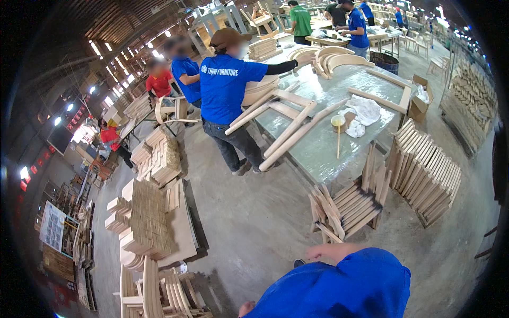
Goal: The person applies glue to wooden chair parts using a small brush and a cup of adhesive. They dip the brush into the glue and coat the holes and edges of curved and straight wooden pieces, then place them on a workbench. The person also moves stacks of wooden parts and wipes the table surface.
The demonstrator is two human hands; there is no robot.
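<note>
My right hand [319, 252] hangs in front of my blue shirt [339, 286], over the concrete floor. Its fingers look loosely bent, and I see nothing in them. Nearest to it is a stack of wooden frame parts [358, 209] with dark-stained ends, which it appears not to touch. Of my left hand [246, 308], only a small part shows at the lower edge; its fingers are mostly hidden. Farther ahead, a co-worker in a blue shirt [228, 79] reaches over a plastic-covered table [318, 153]. A wooden chair frame [289, 114] leans at its near-left edge.
Stacked wooden slats [424, 175] stand on the right. On the left are piles of cut wood [151, 217] and curved parts [154, 291]. The table holds a tub with a stick [338, 122], white rags [363, 111] and curved pieces [339, 61]. Other people work beyond.
</note>
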